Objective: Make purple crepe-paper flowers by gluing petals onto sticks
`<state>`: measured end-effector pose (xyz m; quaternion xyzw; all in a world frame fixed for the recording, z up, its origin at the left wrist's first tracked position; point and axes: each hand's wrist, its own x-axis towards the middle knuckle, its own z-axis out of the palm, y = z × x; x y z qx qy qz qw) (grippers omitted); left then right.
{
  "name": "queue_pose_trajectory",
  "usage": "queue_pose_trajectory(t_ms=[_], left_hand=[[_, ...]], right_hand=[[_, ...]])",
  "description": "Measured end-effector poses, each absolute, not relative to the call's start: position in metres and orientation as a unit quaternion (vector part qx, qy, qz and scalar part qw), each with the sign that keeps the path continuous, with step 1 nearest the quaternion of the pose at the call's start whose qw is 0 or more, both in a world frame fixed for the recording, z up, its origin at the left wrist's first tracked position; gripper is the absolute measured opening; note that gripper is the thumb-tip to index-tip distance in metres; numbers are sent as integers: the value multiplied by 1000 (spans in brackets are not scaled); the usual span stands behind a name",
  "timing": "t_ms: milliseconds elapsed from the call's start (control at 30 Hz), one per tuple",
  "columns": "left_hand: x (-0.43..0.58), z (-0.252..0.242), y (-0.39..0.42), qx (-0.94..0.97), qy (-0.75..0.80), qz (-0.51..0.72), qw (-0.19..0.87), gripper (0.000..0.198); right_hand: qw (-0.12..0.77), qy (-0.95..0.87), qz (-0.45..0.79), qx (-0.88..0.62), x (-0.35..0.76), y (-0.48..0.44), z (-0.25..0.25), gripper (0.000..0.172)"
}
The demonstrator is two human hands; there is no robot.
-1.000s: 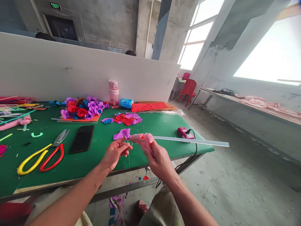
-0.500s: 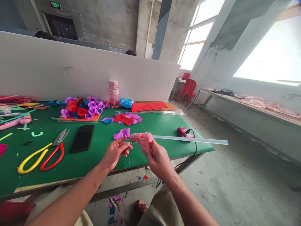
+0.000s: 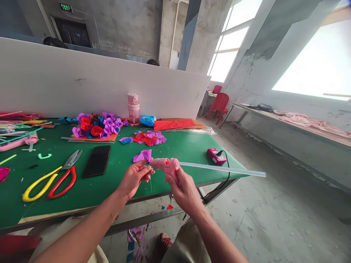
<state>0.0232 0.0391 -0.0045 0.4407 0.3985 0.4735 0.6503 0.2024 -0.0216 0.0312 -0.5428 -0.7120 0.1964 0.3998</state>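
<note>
Tips pink glue gun (image 3: pixel 161 163) slightly rear-down since the earlier frame, with right fingers (image 3: pixel 172 185) clamped round its handle (image 3: pixel 173 173). Pinches purple paper (image 3: pixel 143 156) between left fingers (image 3: pixel 140 169), just beside the nozzle (image 3: pixel 152 163). Holds both over green desk (image 3: pixel 189 146), to the right of black phone (image 3: pixel 97 161).

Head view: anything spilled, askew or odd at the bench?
Two things: paper scraps litter the floor below the green table, looking dropped. The glue stick juts well out of the back of the glue gun in the right hand, its end past the table's edge in this view.
</note>
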Motion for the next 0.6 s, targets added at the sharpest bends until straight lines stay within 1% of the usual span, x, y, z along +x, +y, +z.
queue_pose_trajectory(t_ms=[133, 233, 400, 600], left_hand=[[23, -2, 38, 435, 397, 477, 652, 39], [22, -2, 38, 429, 393, 478, 658, 38], [21, -3, 38, 424, 385, 482, 663, 42], [20, -1, 38, 397, 373, 487, 683, 40]], right_hand=[[407, -695, 207, -555, 202, -17, 30, 26], [409, -687, 209, -563, 203, -17, 31, 25], [421, -685, 206, -557, 203, -19, 31, 23], [428, -680, 207, -559, 202, -17, 29, 23]])
